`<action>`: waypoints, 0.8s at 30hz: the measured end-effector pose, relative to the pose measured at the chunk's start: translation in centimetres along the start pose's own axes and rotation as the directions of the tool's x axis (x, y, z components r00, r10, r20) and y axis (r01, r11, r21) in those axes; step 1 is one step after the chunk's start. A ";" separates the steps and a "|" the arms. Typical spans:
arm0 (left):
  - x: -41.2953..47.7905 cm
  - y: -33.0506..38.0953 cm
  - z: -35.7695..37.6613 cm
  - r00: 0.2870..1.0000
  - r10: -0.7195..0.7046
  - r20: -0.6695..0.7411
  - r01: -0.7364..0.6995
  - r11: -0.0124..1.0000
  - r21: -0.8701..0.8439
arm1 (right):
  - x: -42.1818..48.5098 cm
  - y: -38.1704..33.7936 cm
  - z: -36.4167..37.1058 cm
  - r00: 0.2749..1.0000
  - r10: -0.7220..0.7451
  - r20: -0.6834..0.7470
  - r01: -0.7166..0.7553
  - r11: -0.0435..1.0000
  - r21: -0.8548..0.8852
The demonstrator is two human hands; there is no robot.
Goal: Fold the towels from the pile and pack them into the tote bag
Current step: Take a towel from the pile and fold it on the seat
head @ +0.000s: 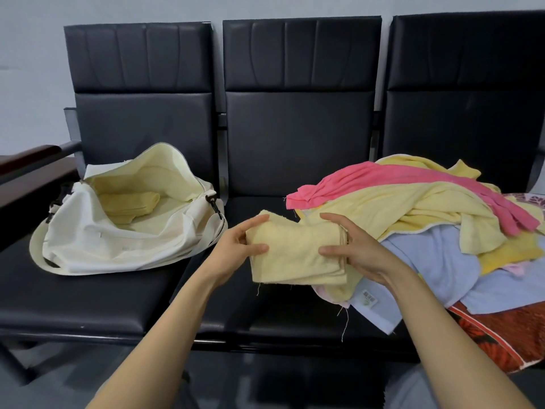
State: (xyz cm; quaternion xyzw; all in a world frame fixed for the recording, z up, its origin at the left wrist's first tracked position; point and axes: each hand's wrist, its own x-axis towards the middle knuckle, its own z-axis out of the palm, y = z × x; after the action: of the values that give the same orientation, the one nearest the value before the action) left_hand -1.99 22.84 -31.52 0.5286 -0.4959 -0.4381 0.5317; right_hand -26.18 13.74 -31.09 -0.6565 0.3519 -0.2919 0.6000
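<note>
Yellow towel (295, 256) pinched, L hand (233, 252), R hand (363, 252)

A folded yellow towel (295, 258) is held between the open tote bag (118, 243) and jumbled pile (413, 202).

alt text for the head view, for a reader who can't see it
A left hand and right hand hold a folded pale yellow towel over a row of black seats. To the left lies an open cream tote bag with a folded towel inside; to the right, a loose pile of pink, yellow and blue towels.
</note>
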 end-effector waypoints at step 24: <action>-0.3 -1.5 -0.7 0.862 0.507 -0.013 -0.272 0.485 0.831 | -0.5 0.7 1.8 0.832 -0.489 -0.261 0.157 0.660 -0.735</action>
State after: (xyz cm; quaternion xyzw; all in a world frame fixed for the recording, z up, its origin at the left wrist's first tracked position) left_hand -1.28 23.18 -33.05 0.6345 -0.6731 0.0412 0.3778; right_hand -25.11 15.15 -31.97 -0.8002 0.4331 -0.3849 0.1547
